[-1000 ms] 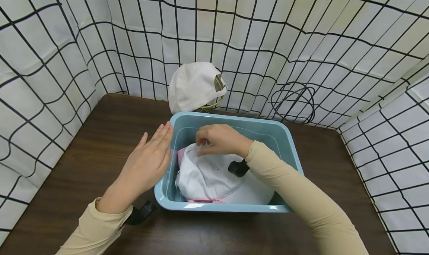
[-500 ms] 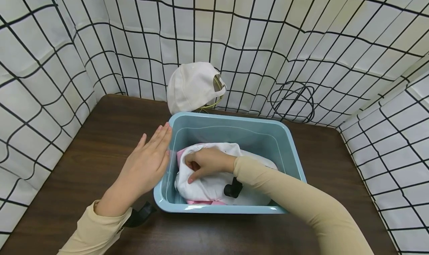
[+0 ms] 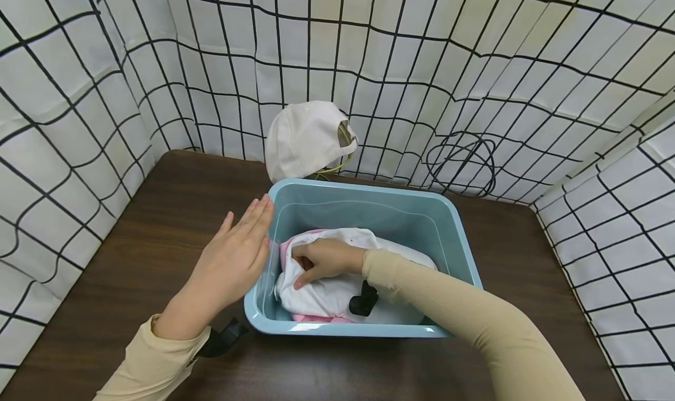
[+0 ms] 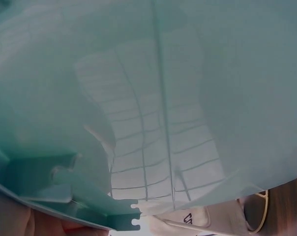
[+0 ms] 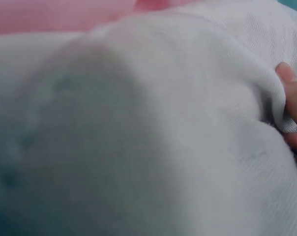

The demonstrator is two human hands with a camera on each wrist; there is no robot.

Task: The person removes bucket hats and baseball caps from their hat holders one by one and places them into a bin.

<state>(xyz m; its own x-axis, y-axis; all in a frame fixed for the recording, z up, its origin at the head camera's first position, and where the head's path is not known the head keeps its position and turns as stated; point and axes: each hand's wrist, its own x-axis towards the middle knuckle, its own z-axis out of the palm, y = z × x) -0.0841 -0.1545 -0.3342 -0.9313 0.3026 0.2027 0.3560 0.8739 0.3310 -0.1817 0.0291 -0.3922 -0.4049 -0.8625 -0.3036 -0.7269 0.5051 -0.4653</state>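
Observation:
A light blue plastic bin (image 3: 390,204) holds a white cap (image 3: 316,300), crumpled, with pink fabric (image 3: 317,318) showing at its edges. My right hand (image 3: 329,257) is down inside the bin, its bent fingers and thumb pinching the cap's cloth. In the right wrist view, fingertips (image 5: 292,93) sit at a fold of the white cloth (image 5: 227,137). Flat and straight-fingered, my left hand (image 3: 232,266) rests against the bin's left rim. The left wrist view is mostly the bin's glossy outer wall (image 4: 247,98), with fingers (image 4: 45,223) low at the left.
Behind the bin, a second white cap (image 3: 306,140) leans near the wire grid wall. A coil of black cable (image 3: 461,163) hangs on the grid to the right. The bin stands on a dark brown table (image 3: 158,225), with white-backed grid around three sides.
My right hand has come down and toward me from above the cap, and the cap's cloth has shifted and folded under it. The left hand stays in place.

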